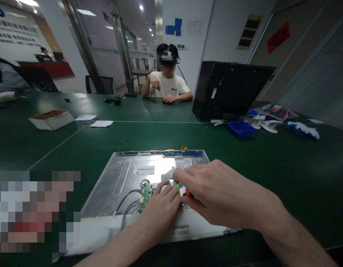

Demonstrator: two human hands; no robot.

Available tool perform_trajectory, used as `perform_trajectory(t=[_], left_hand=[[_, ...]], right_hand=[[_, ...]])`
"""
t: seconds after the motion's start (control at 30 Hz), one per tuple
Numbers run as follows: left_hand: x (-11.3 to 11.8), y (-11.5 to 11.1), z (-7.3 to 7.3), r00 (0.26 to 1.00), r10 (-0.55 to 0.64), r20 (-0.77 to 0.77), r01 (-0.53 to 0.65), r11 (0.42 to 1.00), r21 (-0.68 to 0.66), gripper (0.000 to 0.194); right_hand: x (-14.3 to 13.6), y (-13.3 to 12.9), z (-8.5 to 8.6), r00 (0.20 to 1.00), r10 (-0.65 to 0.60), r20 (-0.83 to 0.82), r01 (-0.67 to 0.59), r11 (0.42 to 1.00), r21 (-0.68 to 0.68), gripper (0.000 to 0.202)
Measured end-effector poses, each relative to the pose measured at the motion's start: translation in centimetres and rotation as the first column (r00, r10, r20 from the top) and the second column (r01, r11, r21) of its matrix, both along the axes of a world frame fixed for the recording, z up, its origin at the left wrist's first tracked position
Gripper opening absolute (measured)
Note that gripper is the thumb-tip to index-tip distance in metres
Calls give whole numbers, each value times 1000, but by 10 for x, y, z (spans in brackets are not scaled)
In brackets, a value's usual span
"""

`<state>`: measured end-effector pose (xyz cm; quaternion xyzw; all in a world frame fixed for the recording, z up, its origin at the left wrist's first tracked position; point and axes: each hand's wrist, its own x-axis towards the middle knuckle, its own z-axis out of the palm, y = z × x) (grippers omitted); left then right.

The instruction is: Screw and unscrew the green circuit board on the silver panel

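A white label (143, 170) too small to read sits on the metal panel (104, 196), which lies on my green counter (271, 167). My left hand (163, 204) presses on the green circuit board (146, 194); my right hand (213, 189) grips an orange-red tool (188, 192). Far right is a blue tray (241, 129), far left a box (51, 120).

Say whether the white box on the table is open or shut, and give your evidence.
Open: no lid covers the box, and its brown inside shows between the walls.
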<state>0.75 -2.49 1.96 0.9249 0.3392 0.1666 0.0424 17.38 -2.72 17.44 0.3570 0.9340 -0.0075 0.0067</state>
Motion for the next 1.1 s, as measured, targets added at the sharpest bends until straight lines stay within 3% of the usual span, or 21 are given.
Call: perform_trajectory(t=[0.57, 0.77, 0.9, 1.0, 1.07, 1.1], left_hand=[[-2, 2, -8, 998, -16, 54, 15, 1000, 25, 12], [-3, 0, 0, 999, -15, 52, 18, 998, -63, 15], [-6, 3, 12, 994, -25, 111, 35, 995, -92, 18], [-24, 12, 32, 972, 10, 235, 7, 997, -73, 21], [-51, 17, 51, 934, 84, 348, -72, 996, -48, 17], [-68, 19, 63, 905, 141, 402, -137, 990, -39, 17]], right_hand=[[10, 1, 6, 998, -6, -70, 5, 1000, -5, 16], [19, -1, 4, 994, -13, -104, 16, 1000, 25, 16], [21, 2, 21, 981, -39, -190, 53, 996, 66, 19], [38, -5, 28, 935, -22, -354, 66, 991, 114, 19], [71, -28, 5, 886, -67, -459, 142, 981, 131, 20], [93, -46, -17, 852, -107, -513, 204, 970, 135, 21]])
